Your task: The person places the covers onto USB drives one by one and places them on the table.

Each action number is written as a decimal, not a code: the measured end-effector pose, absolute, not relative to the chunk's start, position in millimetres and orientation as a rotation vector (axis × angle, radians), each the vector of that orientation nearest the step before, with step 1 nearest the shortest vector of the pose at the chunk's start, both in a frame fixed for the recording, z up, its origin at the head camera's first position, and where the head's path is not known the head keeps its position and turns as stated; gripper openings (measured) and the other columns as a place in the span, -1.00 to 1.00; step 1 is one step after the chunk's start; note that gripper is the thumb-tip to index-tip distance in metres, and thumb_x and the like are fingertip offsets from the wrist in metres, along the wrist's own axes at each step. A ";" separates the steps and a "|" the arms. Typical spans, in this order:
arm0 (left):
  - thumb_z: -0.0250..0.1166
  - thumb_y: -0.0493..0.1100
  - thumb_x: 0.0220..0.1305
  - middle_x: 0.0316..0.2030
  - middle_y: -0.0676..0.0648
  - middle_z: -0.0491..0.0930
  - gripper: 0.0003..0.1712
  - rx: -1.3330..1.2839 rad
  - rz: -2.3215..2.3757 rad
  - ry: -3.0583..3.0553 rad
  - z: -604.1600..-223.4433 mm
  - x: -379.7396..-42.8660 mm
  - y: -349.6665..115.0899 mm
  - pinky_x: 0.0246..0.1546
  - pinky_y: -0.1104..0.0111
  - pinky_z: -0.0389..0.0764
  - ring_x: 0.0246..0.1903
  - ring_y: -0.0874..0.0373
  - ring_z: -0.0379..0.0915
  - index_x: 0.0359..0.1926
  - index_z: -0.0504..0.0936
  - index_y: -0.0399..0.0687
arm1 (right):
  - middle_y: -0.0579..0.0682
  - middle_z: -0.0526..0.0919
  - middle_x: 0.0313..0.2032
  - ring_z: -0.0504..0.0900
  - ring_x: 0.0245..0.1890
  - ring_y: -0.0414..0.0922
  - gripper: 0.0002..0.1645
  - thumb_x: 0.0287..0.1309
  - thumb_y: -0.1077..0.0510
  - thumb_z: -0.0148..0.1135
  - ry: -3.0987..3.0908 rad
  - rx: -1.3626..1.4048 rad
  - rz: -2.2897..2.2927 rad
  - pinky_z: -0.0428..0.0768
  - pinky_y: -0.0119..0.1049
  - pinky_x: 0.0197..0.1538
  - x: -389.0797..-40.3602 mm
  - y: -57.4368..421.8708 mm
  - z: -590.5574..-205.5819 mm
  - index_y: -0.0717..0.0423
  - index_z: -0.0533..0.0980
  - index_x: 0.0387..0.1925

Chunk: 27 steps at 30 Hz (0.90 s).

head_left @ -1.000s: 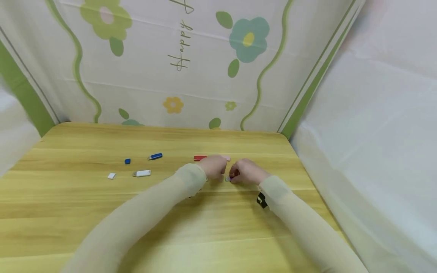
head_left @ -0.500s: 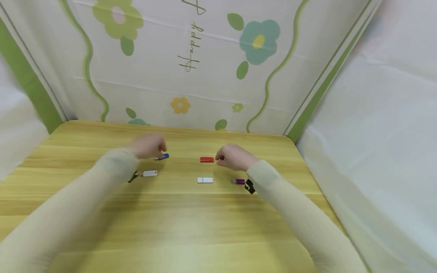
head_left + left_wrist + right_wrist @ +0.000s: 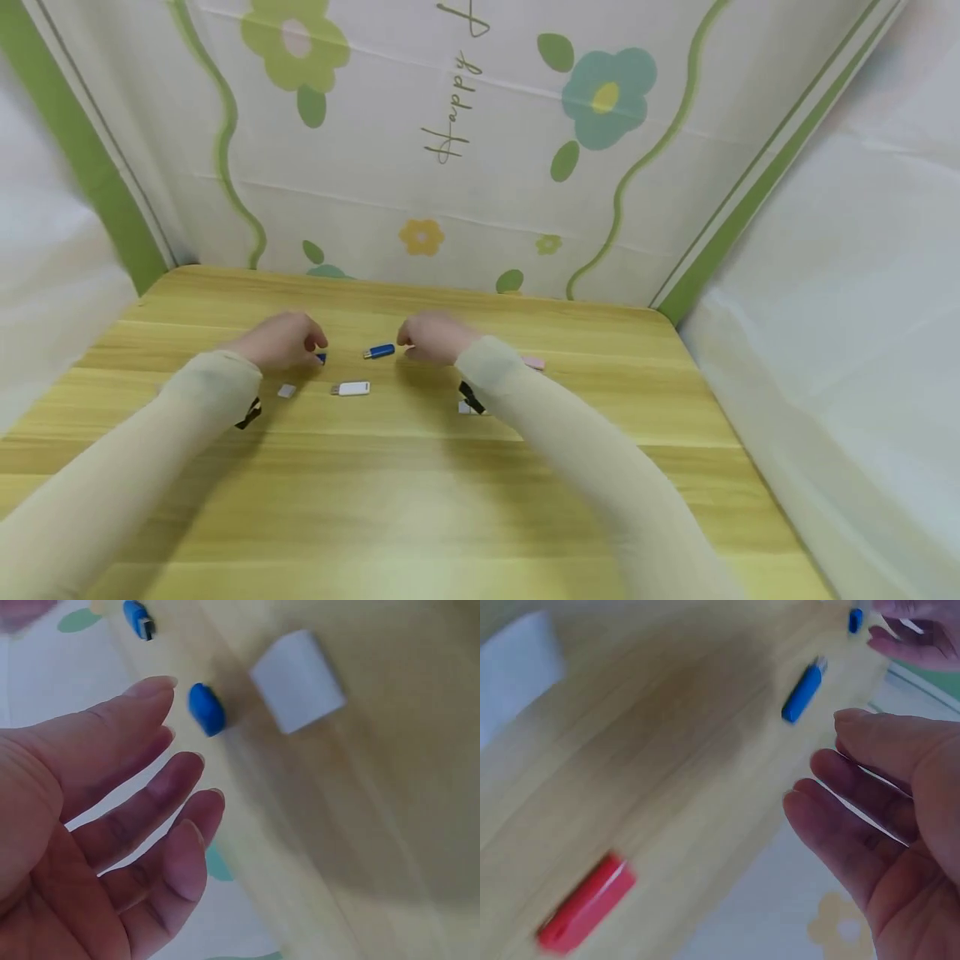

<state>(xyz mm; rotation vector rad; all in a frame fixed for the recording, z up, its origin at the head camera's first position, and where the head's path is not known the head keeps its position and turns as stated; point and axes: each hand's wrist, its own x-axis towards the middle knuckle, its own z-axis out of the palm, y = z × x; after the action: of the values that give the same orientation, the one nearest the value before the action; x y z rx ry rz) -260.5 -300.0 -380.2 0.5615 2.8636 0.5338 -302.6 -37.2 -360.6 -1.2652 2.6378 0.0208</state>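
Note:
My left hand (image 3: pixel 283 342) hovers by a small blue cap (image 3: pixel 206 709), thumb and fingers parted, holding nothing. In the left wrist view the cap lies just off the fingertips, with a white cap (image 3: pixel 298 682) beyond it. My right hand (image 3: pixel 437 337) is apart from the uncapped blue USB stick (image 3: pixel 379 352), just right of it, also with thumb and fingers spread. The stick's metal plug points left toward the blue cap. Nearer me lies an uncapped white USB stick (image 3: pixel 351 388). The purple USB stick is hidden behind the right arm.
A red USB stick (image 3: pixel 586 904) shows in the right wrist view. In the head view, a pink stick (image 3: pixel 534 363) and a capped white stick (image 3: pixel 463 407) are partly covered by the right arm and wrist camera. A patterned curtain (image 3: pixel 360 167) rises behind the wooden table (image 3: pixel 405 492).
The right hand has let go of the purple USB stick and moved left to the blue stick. The left hand has travelled left to the blue cap. The head view has turned left.

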 end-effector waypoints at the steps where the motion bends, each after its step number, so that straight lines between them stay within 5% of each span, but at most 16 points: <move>1: 0.46 -0.25 0.14 -0.28 -0.13 0.65 -0.65 0.561 0.535 2.858 -381.3 -260.3 -300.0 -0.12 0.01 0.57 -0.24 -0.03 0.54 -0.08 0.68 -0.37 | 0.00 0.68 -0.01 0.62 -0.06 -0.15 -0.70 0.35 0.15 0.23 2.635 -1.264 0.037 0.55 -0.33 0.03 -303.8 -45.1 -363.3 0.14 0.64 0.05; 8: 0.44 -0.27 0.18 -0.35 -0.04 0.67 -0.82 0.578 0.501 2.845 -389.6 -262.0 -302.6 -0.16 0.06 0.60 -0.30 0.05 0.57 -0.21 0.73 -0.27 | -0.03 0.58 0.16 0.52 0.17 -0.15 -0.59 0.39 0.11 0.19 2.671 -1.248 0.180 0.46 -0.38 0.20 -311.2 -81.7 -381.1 0.10 0.54 0.21; 12: 0.42 -0.25 0.21 -0.41 0.04 0.65 -0.95 0.609 0.478 2.830 -393.7 -263.7 -304.5 -0.20 0.08 0.61 -0.35 0.11 0.56 -0.35 0.74 -0.16 | -0.07 0.63 0.03 0.58 0.02 -0.20 -0.69 0.38 0.09 0.21 2.687 -1.261 0.243 0.51 -0.42 0.08 -315.3 -90.3 -389.0 0.08 0.62 0.07; 27: 0.43 -0.27 0.17 -0.55 0.05 0.61 -0.86 0.637 0.392 2.849 -397.5 -271.1 -294.8 -0.37 0.25 0.56 -0.52 0.17 0.40 -0.52 0.71 -0.13 | -0.11 0.64 -0.29 0.55 -0.35 -0.25 -0.84 0.35 0.08 0.23 2.678 -1.205 0.206 0.54 -0.45 -0.27 -310.1 -85.5 -387.3 0.08 0.58 -0.16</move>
<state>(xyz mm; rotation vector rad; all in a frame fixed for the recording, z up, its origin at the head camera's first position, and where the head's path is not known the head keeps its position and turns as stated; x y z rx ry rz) -271.1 -294.8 -397.5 0.6366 2.8488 0.3922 -310.1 -85.5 -387.3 -1.2054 2.6781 0.2059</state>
